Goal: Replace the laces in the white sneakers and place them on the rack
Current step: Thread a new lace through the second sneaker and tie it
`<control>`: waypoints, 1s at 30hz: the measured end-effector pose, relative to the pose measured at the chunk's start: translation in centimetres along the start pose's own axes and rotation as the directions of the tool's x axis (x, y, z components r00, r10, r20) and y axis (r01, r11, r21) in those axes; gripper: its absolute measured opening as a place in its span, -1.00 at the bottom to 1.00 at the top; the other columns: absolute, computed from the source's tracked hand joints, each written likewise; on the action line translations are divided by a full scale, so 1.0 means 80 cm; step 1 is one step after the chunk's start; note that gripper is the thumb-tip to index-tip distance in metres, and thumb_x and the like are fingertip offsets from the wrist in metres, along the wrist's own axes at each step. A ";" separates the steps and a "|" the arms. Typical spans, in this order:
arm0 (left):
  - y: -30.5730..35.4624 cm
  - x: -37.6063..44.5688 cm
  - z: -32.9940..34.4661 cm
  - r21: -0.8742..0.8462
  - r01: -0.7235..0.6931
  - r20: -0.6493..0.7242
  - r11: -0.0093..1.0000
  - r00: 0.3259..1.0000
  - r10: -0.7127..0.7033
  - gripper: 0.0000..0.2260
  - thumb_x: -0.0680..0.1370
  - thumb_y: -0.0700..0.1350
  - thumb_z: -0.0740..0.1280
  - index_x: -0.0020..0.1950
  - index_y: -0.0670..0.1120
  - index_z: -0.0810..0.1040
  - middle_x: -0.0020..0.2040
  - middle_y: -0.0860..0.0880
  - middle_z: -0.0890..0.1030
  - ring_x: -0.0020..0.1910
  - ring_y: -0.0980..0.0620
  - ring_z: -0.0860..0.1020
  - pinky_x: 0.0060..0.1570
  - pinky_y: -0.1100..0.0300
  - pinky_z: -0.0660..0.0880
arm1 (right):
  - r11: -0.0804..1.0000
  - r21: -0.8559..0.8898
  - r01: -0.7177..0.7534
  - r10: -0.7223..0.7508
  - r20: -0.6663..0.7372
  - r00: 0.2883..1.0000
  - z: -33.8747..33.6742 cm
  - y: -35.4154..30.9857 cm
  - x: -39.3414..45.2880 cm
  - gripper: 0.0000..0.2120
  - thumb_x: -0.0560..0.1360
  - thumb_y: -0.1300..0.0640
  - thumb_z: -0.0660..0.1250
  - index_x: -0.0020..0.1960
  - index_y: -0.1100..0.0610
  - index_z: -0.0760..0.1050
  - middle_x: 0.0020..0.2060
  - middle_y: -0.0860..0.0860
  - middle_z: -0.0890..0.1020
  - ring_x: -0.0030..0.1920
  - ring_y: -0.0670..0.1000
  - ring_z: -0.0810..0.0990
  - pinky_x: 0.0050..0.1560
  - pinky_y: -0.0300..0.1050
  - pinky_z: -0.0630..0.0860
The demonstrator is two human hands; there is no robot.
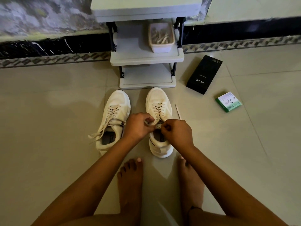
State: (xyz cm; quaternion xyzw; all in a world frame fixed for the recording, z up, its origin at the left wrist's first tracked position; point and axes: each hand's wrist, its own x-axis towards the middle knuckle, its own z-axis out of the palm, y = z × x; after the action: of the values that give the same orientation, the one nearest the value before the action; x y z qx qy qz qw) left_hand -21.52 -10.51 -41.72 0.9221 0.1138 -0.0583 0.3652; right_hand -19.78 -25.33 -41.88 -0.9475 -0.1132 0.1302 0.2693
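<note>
White sneakers (158, 115) face twelve o'clock toward the rack (146, 54), so left hand (138, 126) and right hand (176, 132) pinch laces (157, 108) together at the tongue

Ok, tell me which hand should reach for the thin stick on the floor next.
Probably the right hand: the stick lies just beyond it, right of the sneaker both hands work on. The left hand would have to cross over.

Black vivo box (204, 74) on floor tiles, small green-white box (228, 101) nearby, thin stick (177, 111)
</note>
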 end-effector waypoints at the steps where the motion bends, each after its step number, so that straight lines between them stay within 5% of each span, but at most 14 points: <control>1: 0.000 0.000 0.001 -0.002 0.021 -0.014 1.000 1.000 -0.021 -0.74 0.38 -0.17 0.51 0.05 -0.16 0.66 -0.02 -0.08 0.67 -0.09 -0.03 0.62 0.00 0.19 0.51 | 0.999 -0.040 0.004 -0.004 -0.012 1.000 0.001 -0.002 -0.001 -0.81 0.50 0.06 0.26 -0.03 0.05 0.63 -0.18 0.05 0.66 -0.15 0.06 0.58 -0.28 -0.21 0.32; 10: -0.005 0.004 0.002 -0.121 0.096 0.001 0.988 0.995 -0.097 -0.75 0.37 -0.13 0.52 0.01 -0.16 0.68 -0.05 -0.08 0.69 -0.07 0.02 0.62 -0.02 0.26 0.48 | 0.990 -0.142 0.011 -0.022 -0.079 0.997 0.021 -0.019 0.006 -0.77 0.55 0.05 0.16 -0.04 0.11 0.56 -0.14 0.06 0.64 -0.13 0.10 0.58 -0.19 -0.11 0.45; 15: -0.008 0.005 0.000 -0.199 0.105 0.031 0.974 0.994 -0.100 -0.77 0.36 -0.16 0.52 -0.02 -0.19 0.69 -0.10 -0.11 0.69 -0.13 0.02 0.62 -0.01 0.18 0.53 | 0.994 -0.106 -0.037 0.031 -0.064 0.998 0.021 -0.031 0.006 -0.80 0.52 0.08 0.21 -0.05 0.13 0.57 -0.12 0.09 0.63 -0.09 0.12 0.57 -0.23 -0.17 0.34; 30: -0.009 0.007 -0.009 -0.299 0.221 0.163 0.928 0.970 -0.178 -0.77 0.49 -0.36 0.29 0.08 -0.21 0.64 0.03 -0.15 0.66 0.04 -0.02 0.60 0.17 0.10 0.51 | 0.905 0.245 -0.347 0.378 -0.090 0.921 0.042 -0.045 0.004 -0.83 0.49 0.15 0.23 -0.09 0.14 0.59 -0.11 0.12 0.64 -0.07 0.14 0.57 -0.17 -0.14 0.38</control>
State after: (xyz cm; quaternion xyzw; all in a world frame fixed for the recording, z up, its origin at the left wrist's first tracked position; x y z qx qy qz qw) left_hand -21.17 -9.41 -41.77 0.8295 0.1903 -0.1377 0.5067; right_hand -21.02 -20.64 -42.73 -0.9221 0.0992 0.1254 0.3525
